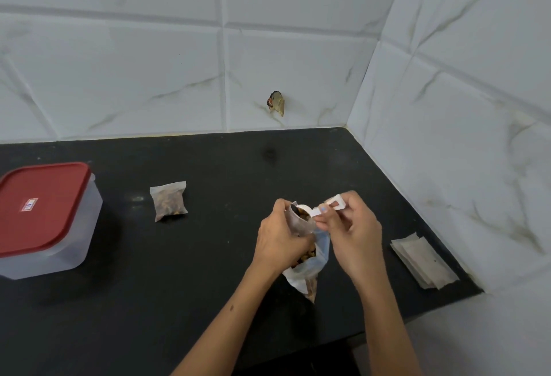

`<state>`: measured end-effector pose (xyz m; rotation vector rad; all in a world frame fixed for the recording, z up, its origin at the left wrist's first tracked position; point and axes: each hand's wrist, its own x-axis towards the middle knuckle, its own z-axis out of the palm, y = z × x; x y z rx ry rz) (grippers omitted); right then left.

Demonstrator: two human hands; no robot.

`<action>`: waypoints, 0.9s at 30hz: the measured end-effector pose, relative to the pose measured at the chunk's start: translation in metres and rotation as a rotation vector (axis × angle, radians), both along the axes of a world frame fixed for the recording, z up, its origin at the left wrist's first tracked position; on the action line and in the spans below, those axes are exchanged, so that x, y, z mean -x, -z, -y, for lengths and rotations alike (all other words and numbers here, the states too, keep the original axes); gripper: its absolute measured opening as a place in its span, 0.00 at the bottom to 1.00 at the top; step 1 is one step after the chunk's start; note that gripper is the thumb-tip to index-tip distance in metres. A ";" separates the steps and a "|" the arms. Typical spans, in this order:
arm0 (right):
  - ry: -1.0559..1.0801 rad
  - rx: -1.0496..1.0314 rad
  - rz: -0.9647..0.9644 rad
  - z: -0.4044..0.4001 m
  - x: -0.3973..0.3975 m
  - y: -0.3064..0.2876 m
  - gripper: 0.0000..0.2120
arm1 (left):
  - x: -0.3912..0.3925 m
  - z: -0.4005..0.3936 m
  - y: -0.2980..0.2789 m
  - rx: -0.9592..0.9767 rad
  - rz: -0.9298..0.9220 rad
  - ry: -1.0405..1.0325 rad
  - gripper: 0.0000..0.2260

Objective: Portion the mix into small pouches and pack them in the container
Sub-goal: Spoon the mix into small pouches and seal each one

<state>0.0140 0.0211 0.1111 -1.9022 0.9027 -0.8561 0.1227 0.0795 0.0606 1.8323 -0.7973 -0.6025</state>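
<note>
Scooping mix into pouch, frame centre.
Left hand [281, 231] gripping open pouch [301, 220]; right hand [353, 235] pinching scoop [323, 209], bowl at pouch mouth, handle pointing right.

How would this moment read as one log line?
left hand: holds small translucent pouch | right hand: tips white plastic scoop into it | red-lidded container: closed

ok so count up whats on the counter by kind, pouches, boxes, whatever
filled pouch lying on the counter: 1
pouch being filled, held in the left hand: 1
stack of empty pouches: 1 stack, count within unclear
lidded container: 1
white scoop in the right hand: 1
big bag of mix: 1
total: 6
</note>
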 end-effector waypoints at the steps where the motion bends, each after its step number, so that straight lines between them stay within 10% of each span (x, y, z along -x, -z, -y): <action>1: -0.071 0.091 -0.058 0.000 0.001 -0.002 0.05 | -0.001 -0.001 0.000 0.023 -0.017 -0.001 0.18; 12: -0.190 0.348 -0.071 -0.008 0.002 -0.018 0.04 | -0.007 -0.006 -0.003 0.137 -0.048 -0.058 0.18; 16: -0.266 0.226 -0.075 -0.011 0.002 -0.021 0.02 | -0.006 -0.010 -0.007 0.203 -0.037 -0.059 0.15; 23: 0.217 -0.236 0.410 -0.005 -0.003 -0.020 0.02 | -0.011 -0.018 -0.006 0.173 0.014 -0.117 0.22; 27: 0.242 -0.183 0.033 0.007 -0.003 0.018 0.05 | -0.022 -0.026 0.005 0.128 0.008 -0.139 0.19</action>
